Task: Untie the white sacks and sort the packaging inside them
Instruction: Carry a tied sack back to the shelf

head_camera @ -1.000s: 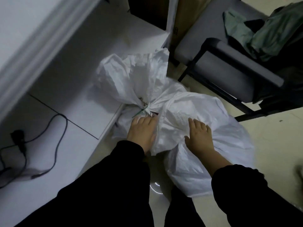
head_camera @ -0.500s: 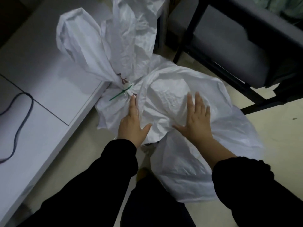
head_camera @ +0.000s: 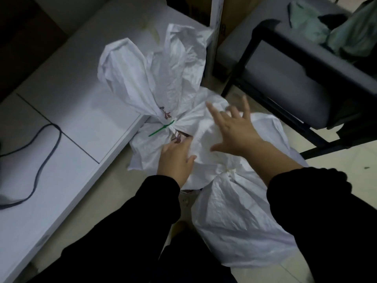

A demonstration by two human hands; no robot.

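Cable [head_camera: 40, 160], dark and looped, lies on the white platform [head_camera: 71, 111] at the left of the frame. At centre, the tied white sack [head_camera: 142, 82] leans on the platform's edge. Its long axis runs from lower centre up toward the upper left, with the gathered mouth fanning upward. A green tie [head_camera: 162, 129] cinches the neck, its loose tail pointing lower left. Just below it, the left hand [head_camera: 175, 160] lies flat on the fabric, fingers straight, gripping nothing. The right hand [head_camera: 234, 131] is blurred, its fingers spread wide over crumpled white fabric; I cannot tell whether it touches. A second sack [head_camera: 234, 217], also cinched, fills the lower right, with a dark chair [head_camera: 295, 82] behind it. The tie looks thin and tight, so tugging it bare-handed might tighten it or rip the sack and spill the packaging.
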